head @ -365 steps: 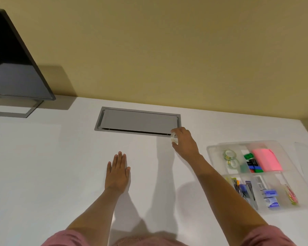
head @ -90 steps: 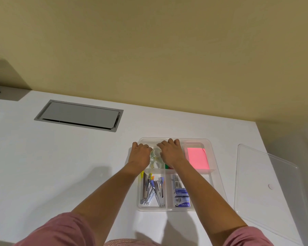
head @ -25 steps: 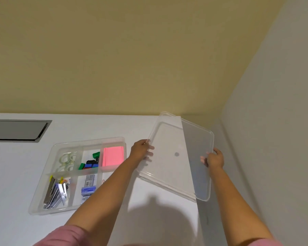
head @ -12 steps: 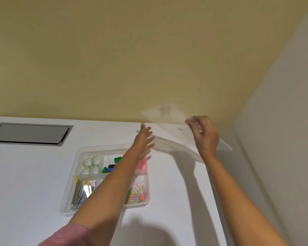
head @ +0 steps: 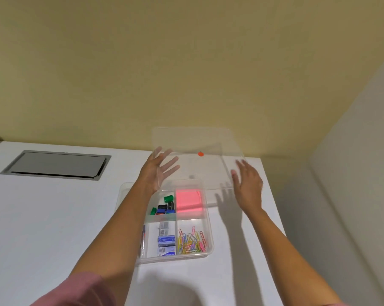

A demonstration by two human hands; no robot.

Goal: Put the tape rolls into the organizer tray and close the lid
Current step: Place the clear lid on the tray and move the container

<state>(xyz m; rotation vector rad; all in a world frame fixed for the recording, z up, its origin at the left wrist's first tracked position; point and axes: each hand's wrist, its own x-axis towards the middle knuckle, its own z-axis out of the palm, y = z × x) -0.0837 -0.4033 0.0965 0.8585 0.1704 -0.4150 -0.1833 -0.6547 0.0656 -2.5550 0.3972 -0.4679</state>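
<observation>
A clear plastic lid (head: 197, 160) is held in the air above the far end of the clear organizer tray (head: 209, 228), tilted up toward the wall. My left hand (head: 157, 171) holds its left edge, with the fingers spread under the plastic. My right hand (head: 247, 184) holds the lid's right edge. The tray sits open on the white table (head: 43, 217), and my left forearm hides its left compartments, so no tape rolls show. Visible inside are pink sticky notes (head: 188, 200), coloured paper clips (head: 192, 240), staple boxes (head: 166, 244) and small binder clips (head: 163, 206).
A grey cable hatch (head: 56, 164) is set into the table at the far left. A yellow wall runs behind the table, and a grey wall stands close on the right. The table's right edge (head: 275, 206) lies just past my right hand.
The lid has swung left from beside the tray and flattened, and it now hangs over the tray's far end. Both hands have shifted to its side edges.
</observation>
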